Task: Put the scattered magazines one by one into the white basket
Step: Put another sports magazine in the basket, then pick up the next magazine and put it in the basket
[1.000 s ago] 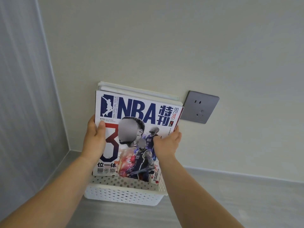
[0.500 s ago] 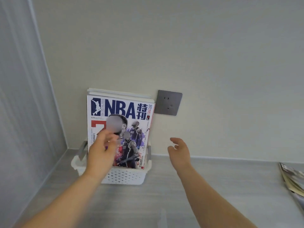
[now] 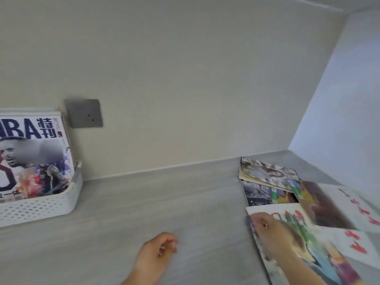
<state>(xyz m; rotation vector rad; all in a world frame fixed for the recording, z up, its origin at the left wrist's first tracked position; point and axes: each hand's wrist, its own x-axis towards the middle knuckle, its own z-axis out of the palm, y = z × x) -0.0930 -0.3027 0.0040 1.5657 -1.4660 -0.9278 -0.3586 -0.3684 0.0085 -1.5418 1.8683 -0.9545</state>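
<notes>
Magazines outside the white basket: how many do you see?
4: a grey magazine nearest the wall, a dark magazine under it, a brown-and-white magazine at right, a colourful magazine under the right hand. Others may be hidden beneath.

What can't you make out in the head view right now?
All in the head view.
White basket: its left part is cut off by the frame edge; the NBA magazine hides how many stand behind it.
Right hand: motion blur; whether its fingers grip the nearest magazine or only touch it is unclear.
Magazine pile: overlap and blur hide the count; the right edge cuts it off.
</notes>
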